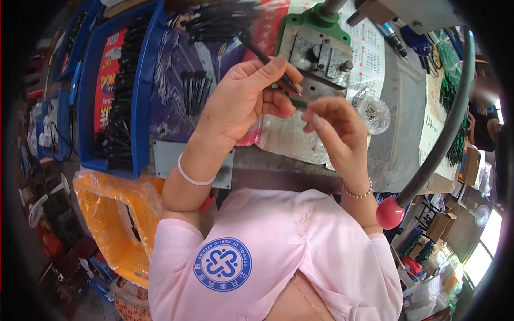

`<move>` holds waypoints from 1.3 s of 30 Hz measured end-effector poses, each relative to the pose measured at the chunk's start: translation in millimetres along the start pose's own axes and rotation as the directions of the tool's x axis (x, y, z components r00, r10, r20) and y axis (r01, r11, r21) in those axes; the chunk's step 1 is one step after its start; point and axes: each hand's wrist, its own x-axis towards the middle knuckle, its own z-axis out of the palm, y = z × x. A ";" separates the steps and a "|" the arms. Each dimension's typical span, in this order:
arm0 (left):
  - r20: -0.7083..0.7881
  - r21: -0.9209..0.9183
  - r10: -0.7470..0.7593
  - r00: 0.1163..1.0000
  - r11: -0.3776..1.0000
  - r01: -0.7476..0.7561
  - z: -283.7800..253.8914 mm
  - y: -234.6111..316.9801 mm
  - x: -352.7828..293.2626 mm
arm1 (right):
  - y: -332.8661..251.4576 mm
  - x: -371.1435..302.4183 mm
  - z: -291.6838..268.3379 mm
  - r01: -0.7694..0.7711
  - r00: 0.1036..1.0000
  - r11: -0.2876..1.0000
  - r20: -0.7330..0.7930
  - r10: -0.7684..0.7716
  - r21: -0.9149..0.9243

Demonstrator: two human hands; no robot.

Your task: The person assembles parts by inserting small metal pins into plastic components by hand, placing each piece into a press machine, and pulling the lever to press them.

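My left hand (249,93) is closed around a slim black pen-like rod (261,55). The rod slants from a knobbed end at upper left down to a narrow tip with a small light spot. Just right of that tip is my right hand (338,131), its thumb and fingertips pinched together; whatever is between them is too small to make out. Behind both hands stands a green hand press (286,37) with a metal fixture plate (321,59) on its base. A clear plastic dish (373,115) of small metal pieces lies beside my right hand.
A long lever with a red ball knob (390,213) curves along the right side. At left, a blue bin (140,107) holds many black rods. Several more rods (196,93) lie on a purple sheet. Below the bin is a plastic-wrapped yellow basket (112,214).
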 end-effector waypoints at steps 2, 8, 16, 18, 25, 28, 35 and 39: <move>-0.007 -0.053 0.089 0.996 0.995 -0.089 -3.2 -4.1 -7.6 | 5.5 9.6 8.5 0.113 0.993 0.978 0.000 -0.115 -0.173; -0.015 -0.096 0.182 0.983 0.978 -0.183 -16.6 -14.2 -11.4 | 15.2 22.9 29.1 0.200 0.979 0.965 -0.005 -0.204 -0.168; -0.034 -0.084 0.234 0.972 0.968 -0.236 -13.4 -20.7 -17.3 | 16.9 26.5 34.1 0.164 0.986 0.978 -0.017 -0.167 -0.133; -0.042 -0.095 0.231 0.972 0.968 -0.234 -13.7 -21.9 -18.3 | 18.1 28.0 32.6 0.146 0.989 0.986 0.016 -0.146 -0.086; -0.070 -0.215 0.263 0.962 0.938 -0.272 -23.8 -27.7 -13.1 | 22.4 23.2 21.9 0.068 0.998 0.993 0.000 -0.068 0.099; -0.083 -0.226 0.286 0.955 0.928 -0.297 -24.4 -25.8 -11.1 | 27.6 15.6 16.8 0.032 0.999 0.996 -0.028 -0.030 0.088; -0.152 0.061 0.382 0.912 0.924 -0.377 -31.6 -18.8 -26.8 | 46.7 5.5 10.3 -0.102 0.994 0.994 -0.023 0.103 0.041; -0.260 0.667 0.514 0.817 0.708 -0.233 -55.2 -11.1 -60.7 | 56.6 -6.6 3.8 -0.131 0.991 0.987 -0.004 0.132 -0.092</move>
